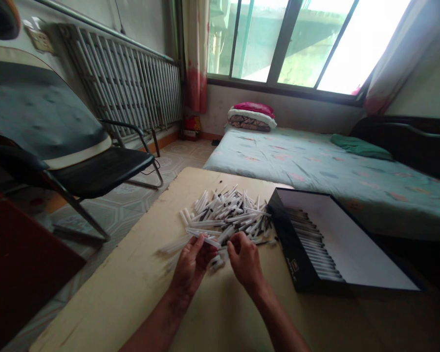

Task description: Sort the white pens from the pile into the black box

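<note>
Between the thumb and fingers of my left hand [191, 264] is a white pen barrel [203, 234], slanting down toward the right. My right hand [245, 260] is close by on the right, its fingers curled in a pinch near the barrel's lower end; whatever is in them is hidden. Just beyond both hands spreads a loose pile of white pen parts [238, 212] with dark caps or tips among them. To the right, a black box [288, 249] with a white inside holds a row of pens [313, 244] laid side by side along its left part.
The pale tabletop [132, 274] carries the pile and the box. Behind it stands a bed [278, 151] with folded bedding [251, 117]. A black chair [102, 168] is at the left, near a radiator [132, 78]. A dark red surface [22, 264] lies at lower left.
</note>
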Tool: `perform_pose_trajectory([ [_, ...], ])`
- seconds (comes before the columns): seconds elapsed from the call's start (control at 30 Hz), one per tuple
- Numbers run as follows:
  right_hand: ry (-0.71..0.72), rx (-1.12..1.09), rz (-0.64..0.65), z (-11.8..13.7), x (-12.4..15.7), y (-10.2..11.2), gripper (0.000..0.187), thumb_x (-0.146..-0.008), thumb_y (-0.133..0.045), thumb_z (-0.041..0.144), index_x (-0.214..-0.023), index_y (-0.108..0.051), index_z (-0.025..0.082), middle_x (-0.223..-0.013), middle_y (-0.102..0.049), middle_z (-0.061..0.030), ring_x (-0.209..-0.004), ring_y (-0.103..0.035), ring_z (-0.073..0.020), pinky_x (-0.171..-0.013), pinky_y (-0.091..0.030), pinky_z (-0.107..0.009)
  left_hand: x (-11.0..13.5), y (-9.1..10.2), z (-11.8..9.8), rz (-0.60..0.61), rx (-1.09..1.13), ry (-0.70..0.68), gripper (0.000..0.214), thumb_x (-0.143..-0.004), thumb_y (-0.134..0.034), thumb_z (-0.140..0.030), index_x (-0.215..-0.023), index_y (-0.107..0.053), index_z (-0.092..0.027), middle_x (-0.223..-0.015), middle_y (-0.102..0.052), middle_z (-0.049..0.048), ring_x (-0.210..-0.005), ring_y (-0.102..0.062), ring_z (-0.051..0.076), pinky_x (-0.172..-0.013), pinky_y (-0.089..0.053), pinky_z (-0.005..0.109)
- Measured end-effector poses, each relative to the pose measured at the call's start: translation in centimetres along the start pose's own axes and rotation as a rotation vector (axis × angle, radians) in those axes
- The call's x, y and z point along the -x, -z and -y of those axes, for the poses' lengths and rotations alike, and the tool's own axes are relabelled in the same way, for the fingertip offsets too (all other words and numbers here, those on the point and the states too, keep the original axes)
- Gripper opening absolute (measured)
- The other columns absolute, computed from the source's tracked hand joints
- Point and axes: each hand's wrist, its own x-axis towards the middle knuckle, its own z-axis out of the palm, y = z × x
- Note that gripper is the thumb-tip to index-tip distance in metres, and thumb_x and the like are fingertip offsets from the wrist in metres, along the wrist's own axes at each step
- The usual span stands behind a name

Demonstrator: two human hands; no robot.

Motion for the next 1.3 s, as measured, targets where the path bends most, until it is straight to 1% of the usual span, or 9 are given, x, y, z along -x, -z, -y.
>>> perform_pose_trajectory([
  [0.07, -0.003, -0.213, -0.046, 0.1, 1.0, 0.8, 0.008, -0.083, -0.051, 0.023, -0.078, -0.052, 0.018, -0.066, -0.057, 0.0005, -0.060, -0.055, -0.0127, -0.058, -0.041, -0.021, 0.1, -0.1, 0.1, -0.001, -0.031, -0.010, 0.008, -0.079, -0.063, -0.016, -0.085, -0.058, -0.014, -0.069, -0.071, 0.0040, -0.055, -0.067, 0.013, -0.054, -0.056, 0.021],
  [0.13, 0.001, -0.381, -0.076, 0.2, 2.2, 1.3, 0.009, -0.083, -0.053, 0.026, -0.081, -0.053, 0.018, -0.069, -0.058, 0.0003, -0.063, -0.055, -0.0124, -0.060, -0.043, -0.021, 0.3, -0.3, 0.3, 0.003, -0.070, -0.027, 0.015, -0.075, -0.068, -0.020, -0.085, -0.058, -0.014, -0.069, -0.071, 0.0038, -0.055, -0.067, 0.013, -0.054, -0.056, 0.021],
  [0.3, -0.053, -0.590, -0.079, -0.3, 4.1, 1.1, 0.011, -0.082, -0.057, 0.026, -0.089, -0.056, 0.017, -0.077, -0.060, -0.0017, -0.070, -0.057, -0.0131, -0.066, -0.047, -0.023, 0.7, -0.7, 0.7, 0.038, -0.157, -0.071, 0.026, -0.068, -0.074, -0.027, -0.085, -0.057, -0.015, -0.067, -0.071, 0.0032, -0.056, -0.066, 0.014, -0.055, -0.055, 0.023],
  [0.53, -0.072, -0.645, -0.045, -1.2, 4.5, 0.5, 0.011, -0.085, -0.052, 0.027, -0.088, -0.057, 0.017, -0.076, -0.062, -0.0025, -0.067, -0.061, -0.0138, -0.064, -0.050, -0.025, 0.9, -0.8, 0.9, 0.078, -0.260, -0.095, 0.028, -0.069, -0.073, -0.029, -0.086, -0.055, -0.016, -0.072, -0.071, 0.0031, -0.058, -0.067, 0.016, -0.057, -0.054, 0.026],
  [0.6, -0.053, -0.592, -0.067, -1.2, 4.6, 0.6, 0.011, -0.085, -0.051, 0.025, -0.090, -0.057, 0.018, -0.076, -0.061, -0.0017, -0.065, -0.060, -0.0130, -0.062, -0.050, -0.024, 1.0, -0.8, 1.0, 0.081, -0.281, -0.099, 0.028, -0.070, -0.072, -0.029, -0.087, -0.054, -0.016, -0.072, -0.071, 0.0032, -0.059, -0.067, 0.016, -0.057, -0.053, 0.026],
  [0.73, 0.080, -0.384, -0.151, -0.7, 4.9, 0.7, 0.015, -0.086, -0.048, 0.020, -0.095, -0.060, 0.019, -0.082, -0.061, -0.0034, -0.073, -0.058, -0.0140, -0.066, -0.047, -0.025, 1.0, -0.8, 1.1, 0.072, -0.301, -0.103, 0.028, -0.071, -0.071, -0.030, -0.088, -0.054, -0.015, -0.072, -0.071, 0.0036, -0.057, -0.066, 0.015, -0.058, -0.054, 0.026],
  [0.83, 0.116, -0.324, -0.223, -0.4, 5.0, 0.8, 0.010, -0.083, -0.051, 0.018, -0.091, -0.057, 0.018, -0.075, -0.058, -0.0011, -0.067, -0.055, -0.0127, -0.063, -0.045, -0.023, 1.1, -1.0, 1.0, 0.060, -0.302, -0.098, 0.030, -0.070, -0.072, -0.031, -0.088, -0.054, -0.015, -0.073, -0.071, 0.0040, -0.057, -0.066, 0.015, -0.057, -0.054, 0.026],
  [0.93, 0.121, -0.320, -0.231, -0.3, 4.9, 0.8, 0.004, -0.082, -0.052, 0.017, -0.084, -0.056, 0.019, -0.071, -0.057, 0.0006, -0.064, -0.054, -0.0119, -0.060, -0.044, -0.022, 1.1, -1.1, 0.9, 0.054, -0.294, -0.091, 0.032, -0.068, -0.074, -0.030, -0.087, -0.054, -0.015, -0.072, -0.071, 0.0038, -0.060, -0.068, 0.017, -0.056, -0.053, 0.025],
  [1.3, 0.075, -0.389, -0.201, -0.3, 4.7, 0.5, 0.004, -0.081, -0.054, 0.020, -0.084, -0.058, 0.019, -0.072, -0.059, 0.0003, -0.064, -0.056, -0.0119, -0.060, -0.046, -0.022, 1.1, -1.2, 1.2, 0.061, -0.271, -0.064, 0.033, -0.065, -0.076, -0.030, -0.087, -0.056, -0.015, -0.072, -0.072, 0.0043, -0.064, -0.070, 0.021, -0.058, -0.054, 0.028],
])
